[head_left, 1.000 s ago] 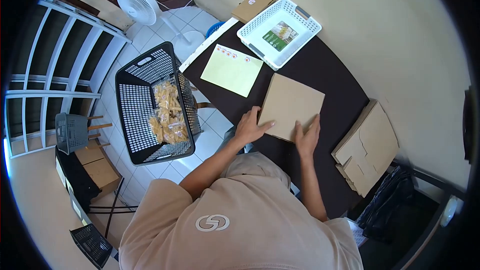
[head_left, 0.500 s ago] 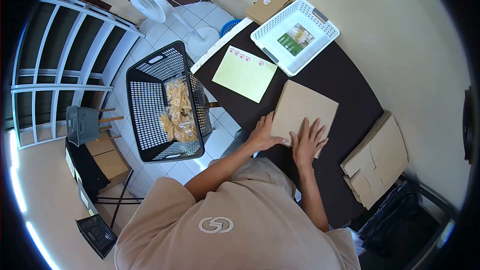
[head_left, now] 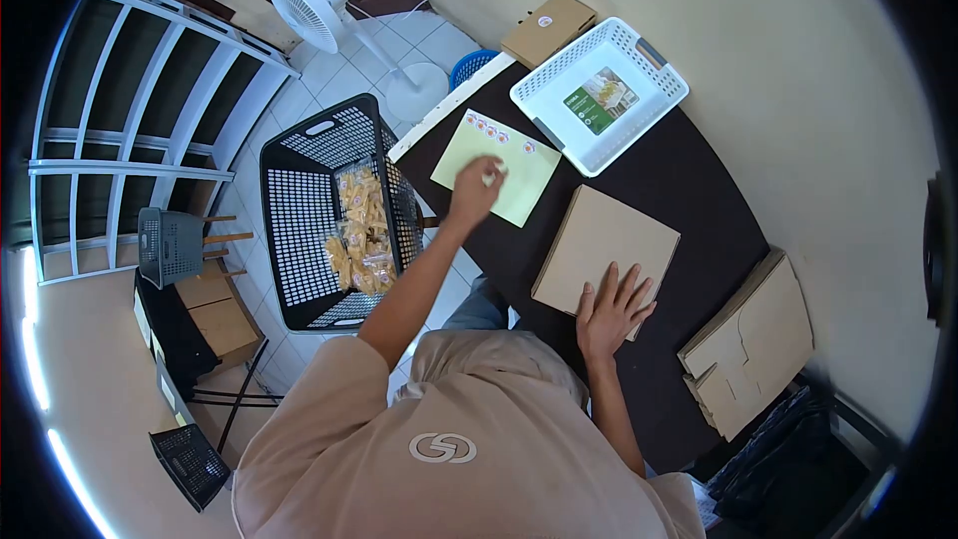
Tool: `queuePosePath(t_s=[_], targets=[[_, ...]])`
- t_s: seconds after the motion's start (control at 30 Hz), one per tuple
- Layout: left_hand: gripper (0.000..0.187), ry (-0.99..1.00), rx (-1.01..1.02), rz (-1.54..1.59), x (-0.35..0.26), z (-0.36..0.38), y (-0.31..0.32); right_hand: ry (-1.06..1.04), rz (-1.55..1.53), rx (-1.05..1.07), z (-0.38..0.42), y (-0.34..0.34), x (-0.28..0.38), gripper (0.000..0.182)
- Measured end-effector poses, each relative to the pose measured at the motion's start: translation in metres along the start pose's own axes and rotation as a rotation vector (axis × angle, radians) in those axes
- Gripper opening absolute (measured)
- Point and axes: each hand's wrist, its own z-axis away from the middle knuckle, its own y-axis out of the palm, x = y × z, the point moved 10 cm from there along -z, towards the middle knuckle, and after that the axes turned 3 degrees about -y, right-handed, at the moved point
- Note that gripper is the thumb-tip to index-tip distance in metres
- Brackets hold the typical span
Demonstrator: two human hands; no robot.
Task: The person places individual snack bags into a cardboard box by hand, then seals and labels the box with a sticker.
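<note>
A closed flat cardboard box lies on the dark table. My right hand rests flat on its near right part, fingers spread. Over the pale yellow-green sheet hovers my left hand, its fingers loosely curled and the thumb bent toward them. I make out nothing held in it. Several small round stickers run along the sheet's far edge, with one set apart from the others. The left hand covers the sheet's near left part.
Behind the sheet stands a white basket with a printed label inside, beside a smaller cardboard box. Folded cardboard lies at the table's right. On my left, a black crate holds bagged yellow snacks. A fan stands beyond.
My left hand has left the cardboard box's left edge and moved up and left over the sheet. My right hand stays on the box. The whole view has shifted slightly.
</note>
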Motion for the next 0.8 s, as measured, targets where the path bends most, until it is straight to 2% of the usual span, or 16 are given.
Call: queuePosePath(t_s=[0.1,0.17,0.3,0.47,0.6,0.67,0.8], targets=[[0.027,0.108,-0.038,-0.122,0.010,-0.052,-0.008,0.026,0.018,0.023,0.000,-0.002,-0.003,0.054],[0.028,0.303,-0.085,-0.341,0.000,-0.066,-0.006,0.026,-0.007,0.000,0.000,-0.003,-0.003,0.054],[0.026,0.232,0.018,-0.346,0.014,-0.078,0.011,0.046,-0.025,-0.021,-0.001,-0.004,-0.006,0.053],[0.016,0.087,-0.080,-0.337,0.027,-0.075,0.010,0.052,-0.067,-0.066,-0.002,-0.007,-0.006,0.050],[0.012,0.063,-0.091,-0.399,0.024,-0.072,0.017,0.060,-0.070,-0.070,-0.002,-0.008,-0.007,0.049],[0.008,0.139,-0.118,-0.388,0.020,-0.071,0.021,0.062,-0.073,-0.075,-0.002,-0.008,-0.006,0.049],[0.009,0.102,-0.087,-0.378,0.025,-0.071,0.027,0.057,-0.065,-0.079,-0.003,-0.007,-0.007,0.049]])
